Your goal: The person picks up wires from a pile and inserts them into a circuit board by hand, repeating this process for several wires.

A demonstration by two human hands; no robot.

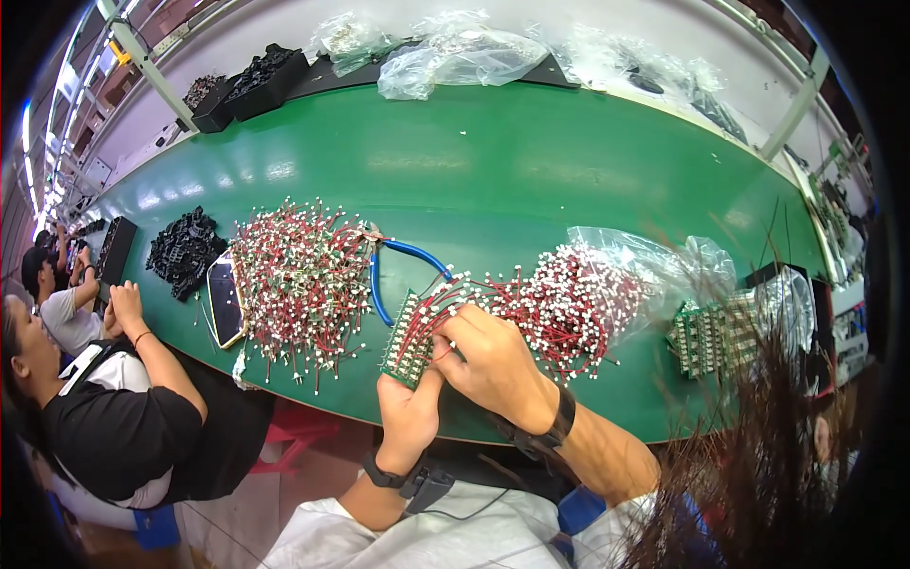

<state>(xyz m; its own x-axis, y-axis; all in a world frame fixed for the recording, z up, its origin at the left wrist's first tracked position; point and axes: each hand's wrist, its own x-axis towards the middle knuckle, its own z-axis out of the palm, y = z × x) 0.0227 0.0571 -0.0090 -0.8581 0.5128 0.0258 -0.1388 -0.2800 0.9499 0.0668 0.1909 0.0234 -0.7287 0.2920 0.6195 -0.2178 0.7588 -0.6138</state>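
Left hand (408, 417): closed around the near edge of a green circuit board (409, 334), holding it tilted above the near rim of the green table (493, 171). Black wrist strap with a trailing cord.

Right hand (493, 365): fingers curled and pinched over the board's red wires (445, 308), wrist crossing above the left hand. What the fingertips hold is hidden, so the exact grip cannot be told. Black band on the wrist.

Head view, remaining items:
- Blue-handled cutters (384, 275), lying just left of the board, beside the large heap.
- Large heap of red wires with white connectors (299, 284), left of the hands.
- Second heap of wired connectors (573, 303), right of the hands, spilling from a clear plastic bag (654, 266).
- Stack of green boards (711, 332), far right.
- Phone (226, 299), left edge of the large heap.
- Pile of black plastic parts (185, 248), further left.
- Neighbouring person in a black top (123, 417), seated at left.

Risk note: the board's wires touch the right-hand heap; lifting could snag and drag loose pieces off the near rim. A pull on one wire could strain its joint.
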